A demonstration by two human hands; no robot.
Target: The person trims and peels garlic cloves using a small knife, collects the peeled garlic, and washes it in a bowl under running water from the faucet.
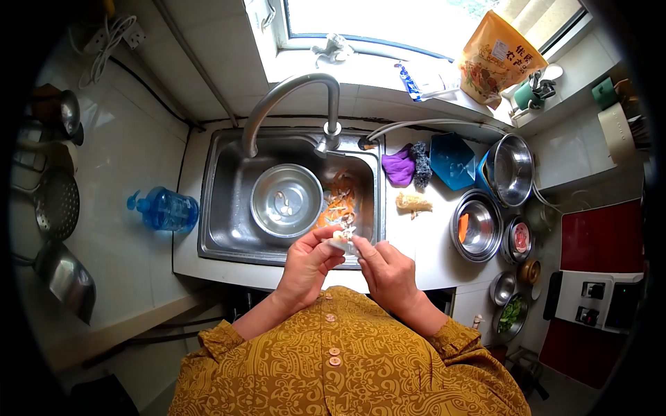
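Note:
Over the front rim of the sink, both my hands meet around a small pale piece (340,236) with whitish bits on it; its kind I cannot make out. The fingers of my left hand (307,262) pinch it from the left. My right hand (389,269) is closed at its right side, thumb and fingertips together on the whitish, flaky part. Just beyond them, a metal bowl (287,227) stands in the steel sink (225,208), with a few small pale pieces on its bottom. Orange and white peelings (340,201) lie in the sink to the bowl's right.
A curved faucet (267,104) arches over the sink. Left stands a blue soap bottle (170,209). On the right are a purple cloth (399,166), a blue basin (452,161), a loofah (414,202), stacked metal bowls (485,246) holding an orange piece, and a bowl of greens (512,315).

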